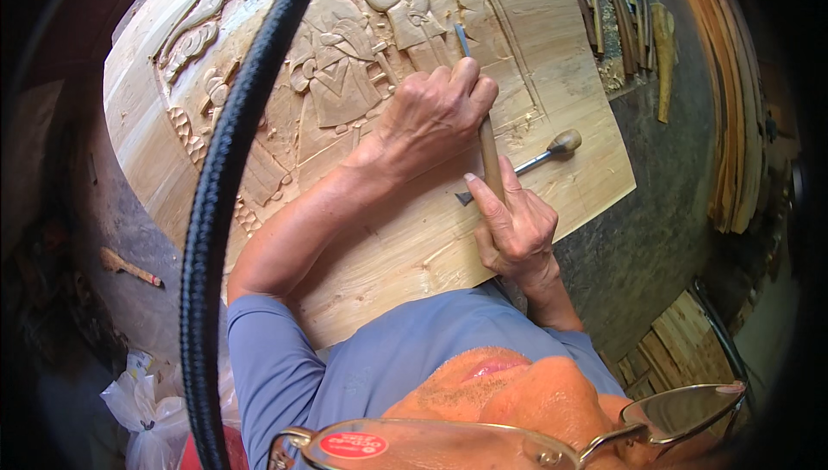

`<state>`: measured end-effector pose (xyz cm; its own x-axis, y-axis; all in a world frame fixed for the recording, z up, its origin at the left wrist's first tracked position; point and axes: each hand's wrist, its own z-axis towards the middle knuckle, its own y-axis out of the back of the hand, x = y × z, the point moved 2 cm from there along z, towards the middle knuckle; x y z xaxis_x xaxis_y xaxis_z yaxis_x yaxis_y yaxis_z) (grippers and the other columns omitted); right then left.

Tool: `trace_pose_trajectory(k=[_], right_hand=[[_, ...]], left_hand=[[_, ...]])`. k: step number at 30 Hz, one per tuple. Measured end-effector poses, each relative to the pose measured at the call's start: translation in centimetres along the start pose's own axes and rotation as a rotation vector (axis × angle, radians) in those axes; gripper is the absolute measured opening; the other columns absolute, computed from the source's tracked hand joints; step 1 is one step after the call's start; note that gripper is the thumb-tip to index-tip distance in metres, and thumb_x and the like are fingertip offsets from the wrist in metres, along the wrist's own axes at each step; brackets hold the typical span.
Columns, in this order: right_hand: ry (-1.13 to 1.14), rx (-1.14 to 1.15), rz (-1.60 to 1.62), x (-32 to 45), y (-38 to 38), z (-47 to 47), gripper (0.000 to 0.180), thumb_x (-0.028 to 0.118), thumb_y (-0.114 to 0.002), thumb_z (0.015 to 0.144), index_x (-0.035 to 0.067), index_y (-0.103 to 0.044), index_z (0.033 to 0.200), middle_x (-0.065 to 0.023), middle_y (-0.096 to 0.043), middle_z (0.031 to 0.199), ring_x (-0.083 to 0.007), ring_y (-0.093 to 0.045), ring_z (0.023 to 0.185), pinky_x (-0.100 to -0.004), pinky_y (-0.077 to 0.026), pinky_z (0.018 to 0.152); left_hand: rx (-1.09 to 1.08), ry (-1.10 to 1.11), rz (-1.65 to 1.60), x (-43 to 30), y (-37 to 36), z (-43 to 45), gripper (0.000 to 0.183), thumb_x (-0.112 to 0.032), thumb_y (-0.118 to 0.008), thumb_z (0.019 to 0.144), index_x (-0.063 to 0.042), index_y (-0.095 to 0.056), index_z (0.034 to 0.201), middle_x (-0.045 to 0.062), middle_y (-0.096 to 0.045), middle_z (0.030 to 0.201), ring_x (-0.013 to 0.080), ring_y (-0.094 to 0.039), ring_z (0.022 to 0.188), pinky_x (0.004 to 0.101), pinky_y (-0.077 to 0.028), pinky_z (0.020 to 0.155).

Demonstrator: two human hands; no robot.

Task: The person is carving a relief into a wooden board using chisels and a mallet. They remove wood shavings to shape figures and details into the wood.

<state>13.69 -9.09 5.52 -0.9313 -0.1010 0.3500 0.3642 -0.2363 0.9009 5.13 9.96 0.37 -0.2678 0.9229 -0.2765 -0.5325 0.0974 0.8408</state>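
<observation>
A pale wooden panel (388,276) lies before me, with robed figures (343,62) carved in relief on its far part. My left hand (440,101) is closed around a wood-carving chisel (490,146) near its blade. The steel tip points away from me, at the ground beside a carved figure. Lower down, my right hand (517,227) holds the rear of the same wooden handle, index finger stretched along it. Partly behind that hand, a second chisel (533,163) with a flared dark blade and bulbous wooden handle rests on bare wood. Shavings lie around the carving.
Several carving tools (621,11) lie in a row at the far right, beside a wooden mallet (663,62). Long boards (728,95) are stacked further right. At left are a brush (129,266) and a plastic bag (149,421). A black braided cable (226,166) crosses the view.
</observation>
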Motion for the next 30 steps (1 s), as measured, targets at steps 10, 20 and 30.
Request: trace_pose_trajectory(k=[10, 20, 30], right_hand=[[0.002, -0.032, -0.008, -0.4, -1.1, 0.0, 0.063, 0.005, -0.073, 0.076, 0.005, -0.076, 0.139, -0.0428, -0.067, 0.137, -0.0341, -0.070, 0.068, -0.0404, -0.060, 0.066], [-0.001, 0.008, -0.074, -0.1, -0.7, 0.1, 0.060, 0.004, -0.073, 0.081, 0.005, -0.075, 0.141, -0.0414, -0.067, 0.139, -0.0334, -0.069, 0.068, -0.0406, -0.060, 0.066], [-0.049, -0.083, -0.040, 1.4, -2.0, 0.1, 0.060, 0.004, -0.073, 0.082, 0.004, -0.074, 0.142, -0.0422, -0.067, 0.138, -0.0360, -0.073, 0.073, -0.0407, -0.062, 0.069]], left_hand=[[-0.022, 0.042, 0.007, -0.1, -0.2, 0.2, 0.017, -0.014, -0.073, 0.092, -0.009, -0.059, 0.100, 0.008, -0.054, 0.091, 0.0193, -0.069, 0.066, 0.0368, -0.054, 0.054], [-0.030, 0.054, 0.027, -0.1, -0.6, 0.0, 0.018, -0.014, -0.073, 0.091, -0.009, -0.059, 0.100, 0.008, -0.055, 0.092, 0.0201, -0.070, 0.068, 0.0363, -0.054, 0.056], [-0.098, 0.067, -0.102, 0.1, 0.1, -0.5, 0.022, -0.016, -0.076, 0.094, -0.010, -0.064, 0.111, 0.009, -0.056, 0.095, 0.0215, -0.070, 0.069, 0.0377, -0.055, 0.057]])
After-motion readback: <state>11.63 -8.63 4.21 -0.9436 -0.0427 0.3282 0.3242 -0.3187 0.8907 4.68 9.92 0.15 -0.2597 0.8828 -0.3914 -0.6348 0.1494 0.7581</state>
